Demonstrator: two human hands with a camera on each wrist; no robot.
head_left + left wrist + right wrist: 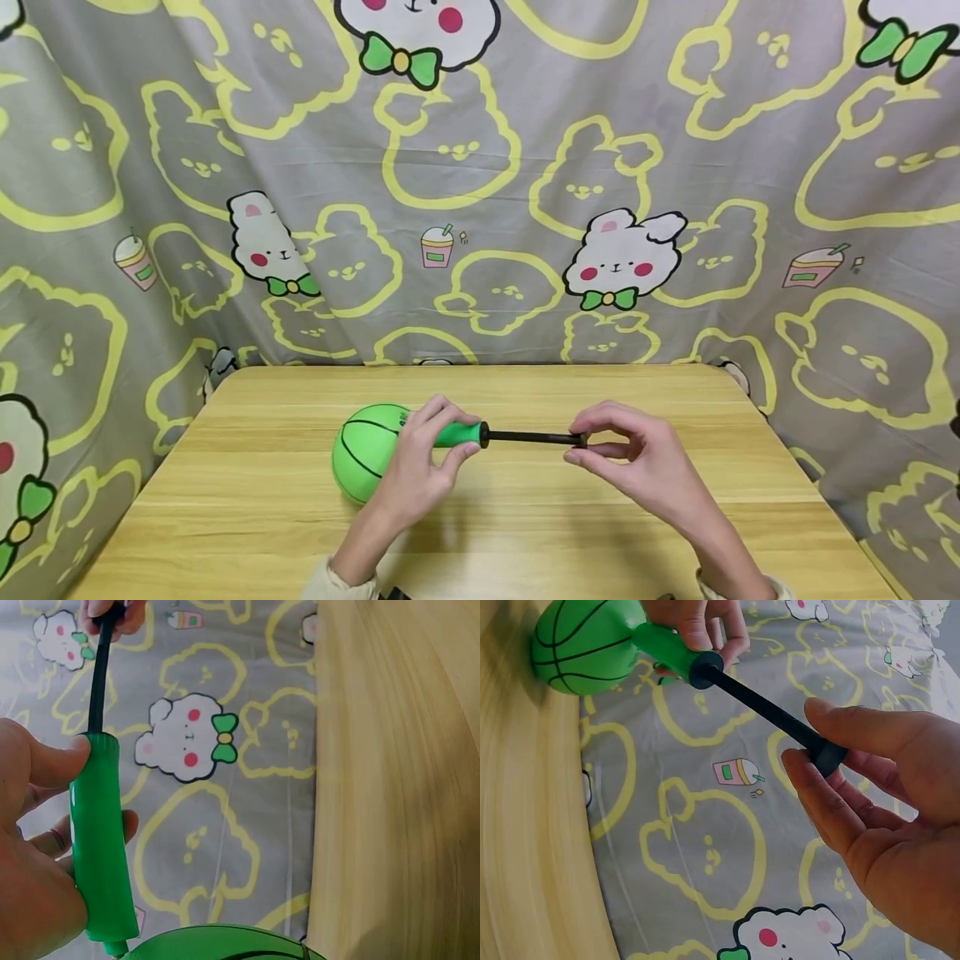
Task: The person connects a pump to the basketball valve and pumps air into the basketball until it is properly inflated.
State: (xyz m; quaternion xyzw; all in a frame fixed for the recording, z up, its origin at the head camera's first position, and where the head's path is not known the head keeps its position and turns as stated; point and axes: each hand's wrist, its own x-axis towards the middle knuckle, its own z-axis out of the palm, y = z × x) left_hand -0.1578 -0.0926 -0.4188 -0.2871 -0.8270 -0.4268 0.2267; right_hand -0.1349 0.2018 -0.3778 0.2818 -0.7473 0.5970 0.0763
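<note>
A small hand pump with a green barrel (101, 840) and a black rod (528, 437) is held level above the table, its rod drawn out to the right. My left hand (423, 454) grips the barrel between thumb and fingers. With thumb and fingertips, my right hand (637, 446) pinches the black end knob (829, 756) of the rod. At the barrel's left end is a green ball (363, 454) with black basketball lines, partly hidden behind my left hand. The barrel's narrow tip (116, 948) meets the ball in the left wrist view.
The wooden table (247, 533) extends below both hands. Behind it and along its sides hangs a grey curtain (495, 192) printed with yellow outlines and white bunnies. The table's back edge runs along the curtain.
</note>
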